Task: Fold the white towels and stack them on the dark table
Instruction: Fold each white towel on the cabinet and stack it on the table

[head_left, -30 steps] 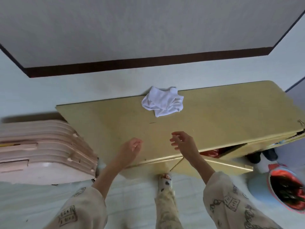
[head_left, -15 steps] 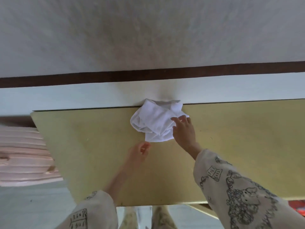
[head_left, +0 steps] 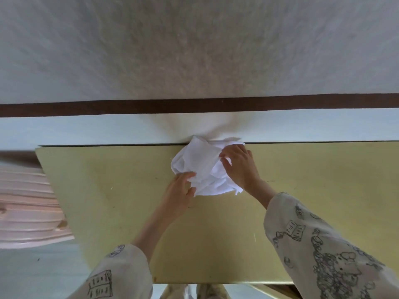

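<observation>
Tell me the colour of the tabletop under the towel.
Yellowish olive tabletop, head view.

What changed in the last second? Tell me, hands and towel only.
Both hands reached forward from the near edge to the crumpled white towel. The right hand got there first and now grips its right side; the left hand has just pinched its near edge. The towel stays bunched at the far edge of the yellow table.

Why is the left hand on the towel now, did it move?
Yes. The left hand went forward across the yellow table, toward the wall, and now grips the white towel.
</observation>
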`<action>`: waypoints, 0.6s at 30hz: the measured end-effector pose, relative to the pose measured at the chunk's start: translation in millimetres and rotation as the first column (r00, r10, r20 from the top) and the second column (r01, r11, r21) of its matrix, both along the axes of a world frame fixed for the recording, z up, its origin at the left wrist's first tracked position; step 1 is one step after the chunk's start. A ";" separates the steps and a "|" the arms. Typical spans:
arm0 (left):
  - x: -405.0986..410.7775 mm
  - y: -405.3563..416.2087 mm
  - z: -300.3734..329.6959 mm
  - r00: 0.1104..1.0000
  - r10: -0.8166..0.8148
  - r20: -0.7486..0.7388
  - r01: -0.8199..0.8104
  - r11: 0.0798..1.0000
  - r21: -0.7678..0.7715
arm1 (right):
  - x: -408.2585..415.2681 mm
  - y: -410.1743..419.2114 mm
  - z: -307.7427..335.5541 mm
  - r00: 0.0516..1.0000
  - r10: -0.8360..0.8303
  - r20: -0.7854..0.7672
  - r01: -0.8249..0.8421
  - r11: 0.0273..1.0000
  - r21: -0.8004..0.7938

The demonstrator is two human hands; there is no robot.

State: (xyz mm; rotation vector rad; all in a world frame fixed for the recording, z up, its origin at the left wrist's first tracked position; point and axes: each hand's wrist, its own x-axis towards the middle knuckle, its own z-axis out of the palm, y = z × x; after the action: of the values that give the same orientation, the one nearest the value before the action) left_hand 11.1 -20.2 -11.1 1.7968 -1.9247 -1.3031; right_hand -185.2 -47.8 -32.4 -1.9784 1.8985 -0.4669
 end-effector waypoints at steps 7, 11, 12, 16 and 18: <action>-12.3 -23.9 48.8 0.980 -0.199 -0.004 0.189 0.935 -0.301 | 16.7 8.5 108.3 0.937 -0.028 0.348 -0.005 0.996 0.093; 12.4 -34.8 79.3 0.969 -0.235 0.073 0.245 0.902 -0.355 | 6.9 13.9 155.7 0.901 -0.152 0.405 0.074 0.977 0.201; 20.7 -36.7 86.8 0.966 -0.243 0.085 0.258 0.899 -0.353 | 3.9 16.3 164.3 0.890 -0.186 0.415 0.101 0.970 0.220; 50.1 -40.3 109.1 0.948 -0.298 0.110 0.317 0.889 -0.330 | -6.5 30.4 192.1 0.847 -0.282 0.450 0.210 0.956 0.205; 63.3 -38.9 115.8 0.952 -0.286 0.109 0.306 0.887 -0.346 | -10.2 38.8 202.7 0.821 -0.318 0.473 0.256 0.947 0.191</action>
State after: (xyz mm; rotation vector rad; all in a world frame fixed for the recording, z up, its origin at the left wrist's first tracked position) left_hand 74.5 -59.1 104.8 1.4138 -2.3579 -0.8985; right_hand -195.4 -8.9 170.3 -1.3196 1.8262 -0.8368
